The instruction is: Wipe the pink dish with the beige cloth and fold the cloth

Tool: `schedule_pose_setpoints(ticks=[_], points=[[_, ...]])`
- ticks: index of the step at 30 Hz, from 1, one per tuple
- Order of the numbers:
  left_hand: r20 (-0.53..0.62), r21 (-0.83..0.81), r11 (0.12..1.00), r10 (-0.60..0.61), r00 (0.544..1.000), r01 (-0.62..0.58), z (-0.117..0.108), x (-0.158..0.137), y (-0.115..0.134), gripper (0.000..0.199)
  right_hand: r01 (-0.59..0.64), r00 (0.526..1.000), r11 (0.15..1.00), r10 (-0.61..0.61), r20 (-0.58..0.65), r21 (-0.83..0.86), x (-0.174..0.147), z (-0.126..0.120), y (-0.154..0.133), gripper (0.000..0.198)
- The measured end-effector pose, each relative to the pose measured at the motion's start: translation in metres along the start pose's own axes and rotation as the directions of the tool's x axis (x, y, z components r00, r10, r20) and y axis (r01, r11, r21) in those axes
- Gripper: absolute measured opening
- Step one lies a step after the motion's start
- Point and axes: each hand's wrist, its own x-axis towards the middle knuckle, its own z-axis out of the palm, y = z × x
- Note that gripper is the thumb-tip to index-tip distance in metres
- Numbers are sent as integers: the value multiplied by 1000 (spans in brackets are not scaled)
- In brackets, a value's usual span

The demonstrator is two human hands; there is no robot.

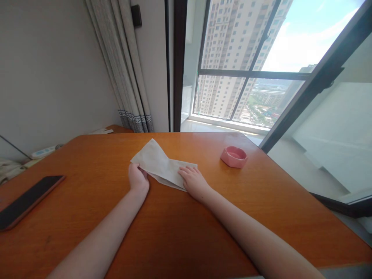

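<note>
A folded white paper napkin (pixel 158 161) lies between my two hands on the wooden table. Its left part rises at an angle to a pointed far corner, while its right part lies lower. At its left corner, my left hand (pixel 138 179) is closed, with fingers curled round the edge. My right hand (pixel 194 181) rests palm down on the right end, fingers stretched over the top layer and slightly apart; its thumb is hidden. Along the near edge between the hands, a dark gap shows between layers. To the right of my right hand sits a pink ashtray (pixel 234 157), apart from it.
A dark phone (pixel 29 199) lies on the left of the brown table (pixel 162 236). A white remote-like object (pixel 43 152) is beyond the table's left edge. Grey curtains (pixel 128 73) hang behind. Glass doors and a window (pixel 223 95) stand at the far right.
</note>
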Motion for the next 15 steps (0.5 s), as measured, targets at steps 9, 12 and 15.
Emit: schedule_pose_setpoints(ticks=[9,12,15], points=[[12,51,998,-37,999,37,-1,-4,7,18,-249,968,959,249,-16,-132,4,-32,64,46],[172,211,949,201,964,-236,0,-14,14,15,-296,953,950,285,-106,-102,5,-30,61,39],[616,368,731,271,740,-574,1,-35,18,8,-272,948,962,269,-172,5,5,-18,43,30]])
